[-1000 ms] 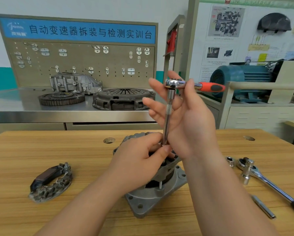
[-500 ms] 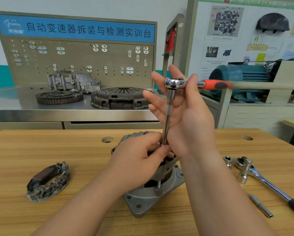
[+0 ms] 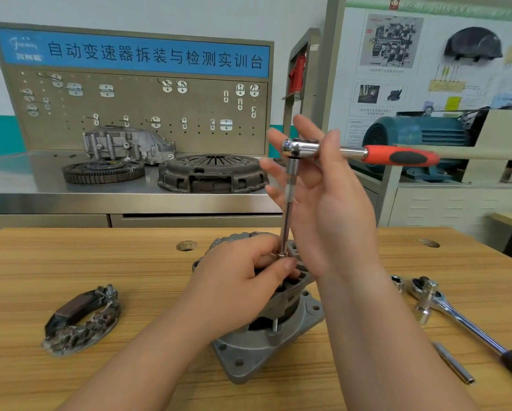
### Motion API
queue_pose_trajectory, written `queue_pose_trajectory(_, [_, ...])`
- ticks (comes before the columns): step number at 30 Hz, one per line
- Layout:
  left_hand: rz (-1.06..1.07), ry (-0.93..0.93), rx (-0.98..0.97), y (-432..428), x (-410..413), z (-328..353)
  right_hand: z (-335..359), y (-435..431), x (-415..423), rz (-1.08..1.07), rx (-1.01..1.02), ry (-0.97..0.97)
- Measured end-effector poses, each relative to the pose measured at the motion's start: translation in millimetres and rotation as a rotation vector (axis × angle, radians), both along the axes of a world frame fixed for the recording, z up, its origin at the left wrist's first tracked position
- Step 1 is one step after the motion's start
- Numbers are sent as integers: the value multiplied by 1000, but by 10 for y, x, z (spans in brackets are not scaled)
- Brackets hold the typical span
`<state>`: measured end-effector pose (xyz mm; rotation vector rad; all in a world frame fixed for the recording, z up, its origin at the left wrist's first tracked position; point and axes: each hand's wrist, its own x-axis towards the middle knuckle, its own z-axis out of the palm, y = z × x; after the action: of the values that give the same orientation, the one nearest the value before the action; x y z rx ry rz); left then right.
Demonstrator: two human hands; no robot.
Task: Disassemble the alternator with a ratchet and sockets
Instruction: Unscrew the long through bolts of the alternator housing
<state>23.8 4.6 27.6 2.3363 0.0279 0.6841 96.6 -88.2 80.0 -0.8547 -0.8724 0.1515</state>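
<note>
The grey alternator [image 3: 266, 348] stands on its flange on the wooden table [image 3: 71, 262]. My left hand [image 3: 242, 280] grips the alternator's top, thumb beside the lower end of a long extension bar [image 3: 287, 209]. The bar rises straight up to a red-handled ratchet [image 3: 397, 157] whose handle points right. My right hand [image 3: 328, 209] is held up behind the bar with fingers straight and spread, fingertips and thumb touching the ratchet head and shaft. The socket at the bar's foot is hidden by my left hand.
A removed rectifier part [image 3: 82, 318] lies at the left of the table. A second, larger ratchet [image 3: 456, 318], a loose socket [image 3: 397, 281] and a short extension bar [image 3: 453, 363] lie at the right. A steel bench [image 3: 26, 188] behind carries a clutch cover [image 3: 213, 173], flywheel [image 3: 103, 172] and housing.
The ratchet's red handle has swung slightly further right under my right hand's fingers. My left hand stays on the alternator top.
</note>
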Motion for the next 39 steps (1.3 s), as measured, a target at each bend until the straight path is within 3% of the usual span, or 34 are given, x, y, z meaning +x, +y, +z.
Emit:
queue_pose_trajectory(3, [11,11,-39,1,17,-2,4,-1,-18,-256,-2,-303])
queue_pose_trajectory(5, [24,1,-34,-8,14,-1,-6,24,-34,-230,16,-385])
queue_pose_trajectory(10, [9,-44,10,-25,-3,3,6,28,-26,105,18,-19])
queue_pose_trajectory(12, [3,-40,20,-25,-5,7,17,13,-26,137,-21,44])
queue_pose_trajectory(17, [33,-7,-20,-26,13,15,-5,50,-62,-135,29,-191])
queue_pose_trajectory(19, [41,-15,-12,-32,15,13,-8,64,-67,-132,51,-235])
queue_pose_trajectory(23, [13,-39,-2,-39,3,3,2,42,-22,99,24,-22])
queue_pose_trajectory(26, [-3,-44,5,-33,-3,9,5,18,-15,137,-24,21])
queue_pose_trajectory(32, [24,-46,-36,-46,14,3,-2,38,-68,-149,24,-303])
queue_pose_trajectory(36, [8,-59,7,-56,3,-3,21,29,-41,103,41,-55])
queue_pose_trajectory(39, [4,-35,25,-45,-7,3,9,-4,-8,125,0,15])
